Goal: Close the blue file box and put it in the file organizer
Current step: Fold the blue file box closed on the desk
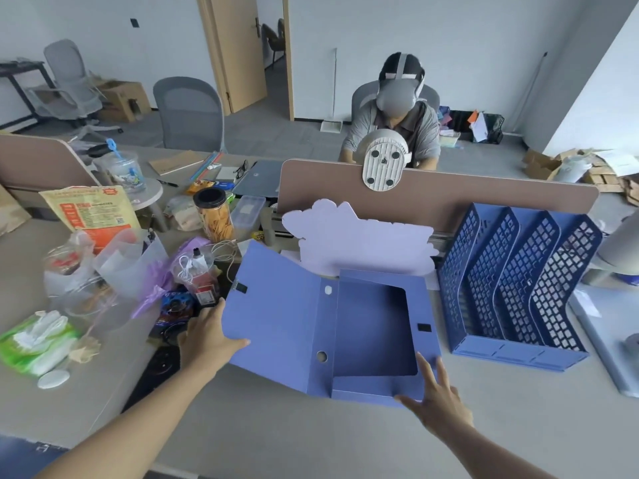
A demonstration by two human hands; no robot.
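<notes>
One grey desk (311, 440) carries everything, backed at its far edge by a brown divider panel (484, 198). On it stands one dark blue file organizer (511, 292) with four slanted mesh slots, all empty, set toward the right part of the desk against the divider. Just to its left lies the one blue file box (345, 326), open, its tray flat on the desk near the middle and its lid flap raised and leaning out to the left; a narrow strip of bare desk separates box and organizer. Behind the box a pale lilac cut-out card (356, 240) stands upright against the divider. The desk's left end is crowded: one clear jar (215, 216) of snack sticks, one orange printed packet (93, 212), plastic bags, and one green pack of wipes (34, 340) near the left edge. The left hand (207, 337) grips the lid flap's outer edge, fingers curled behind it and thumb on the inner face. The right hand (439, 399) is spread flat, fingers apart, touching the tray's near right corner and grasping nothing. The near edge of the desk is bare, giving free space in front of the box and organizer.
</notes>
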